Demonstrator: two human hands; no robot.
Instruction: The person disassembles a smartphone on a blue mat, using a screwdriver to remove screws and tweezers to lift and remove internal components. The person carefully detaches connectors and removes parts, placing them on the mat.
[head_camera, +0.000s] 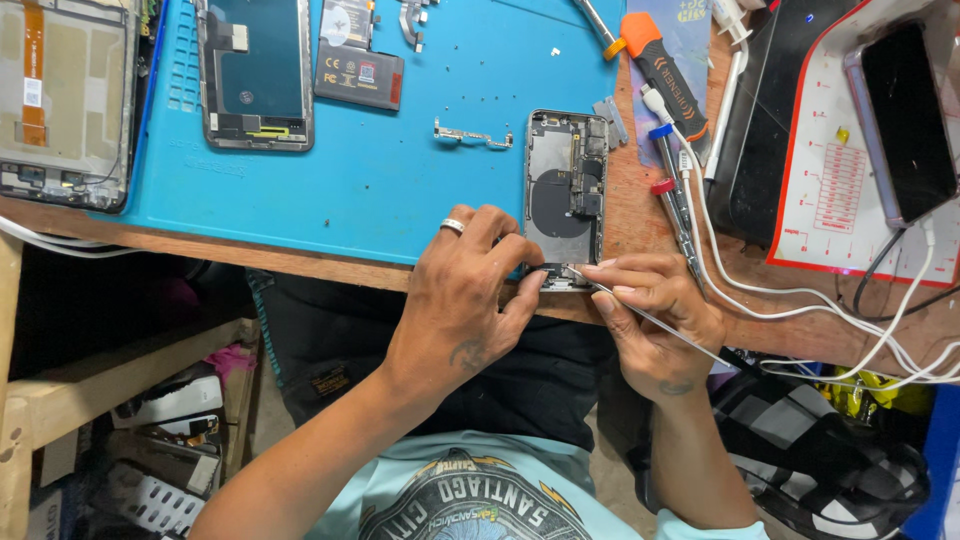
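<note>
The mat (400, 190) is bright blue on a brown wooden worktop (640, 215). The open phone (566, 195) shows grey metal, a black round coil and a silver rim. One screwdriver (668, 70) has an orange-and-black handle; two thinner ones (672, 185) carry blue and red bands. The cables (800, 295) are white. A silver ring (453, 226) sits on the left hand (455, 300).

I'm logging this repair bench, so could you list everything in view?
opened phone: 1, dark, blue mat's right edge
blue mat: 1, on table
screen panel: 1, black, mat top
battery: 1, black, mat top
metal bracket: 1, silver, mid-mat
screwdrivers: 2, blue and red caps, right of phone
white cables: several, right
tweezers: 1, silver, in right hand
left hand: steadies phone
right hand: holds tweezers
</note>
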